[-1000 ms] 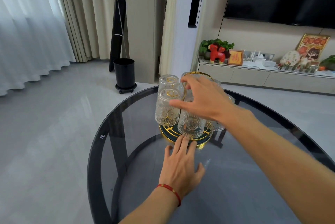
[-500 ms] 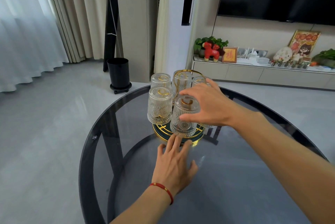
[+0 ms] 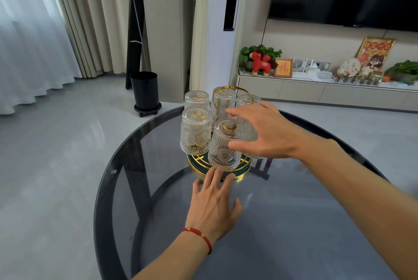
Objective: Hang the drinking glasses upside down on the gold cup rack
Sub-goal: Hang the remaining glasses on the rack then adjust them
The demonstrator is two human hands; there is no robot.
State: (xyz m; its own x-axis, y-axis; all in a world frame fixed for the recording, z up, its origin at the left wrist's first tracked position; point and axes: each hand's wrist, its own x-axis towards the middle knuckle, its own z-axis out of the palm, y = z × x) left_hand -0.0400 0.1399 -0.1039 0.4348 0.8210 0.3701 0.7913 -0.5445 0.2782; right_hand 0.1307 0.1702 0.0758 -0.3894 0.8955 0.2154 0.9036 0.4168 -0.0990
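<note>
The gold cup rack (image 3: 195, 162) stands on the round dark glass table (image 3: 294, 223), its looped handle rising at the back. Several ribbed clear drinking glasses hang upside down on it; the front glass (image 3: 222, 150) is nearest me and another glass (image 3: 195, 134) hangs to its left. My right hand (image 3: 264, 132) hovers to the right of the front glass with fingers spread, the thumb tip at the glass's side and not closed around it. My left hand (image 3: 213, 202) lies flat on the table, fingertips touching the rack's base rim. One glass on the right is partly hidden behind my right hand.
A black bin (image 3: 146, 91) stands on the floor beyond the table's far left edge. A low TV cabinet (image 3: 316, 91) with a red toy horse, plants and frames runs along the back wall. Curtains hang at the left.
My right hand let go of the front glass, which now hangs on the rack, and spread its fingers while drawing slightly right. My left hand stayed at the rack's base.
</note>
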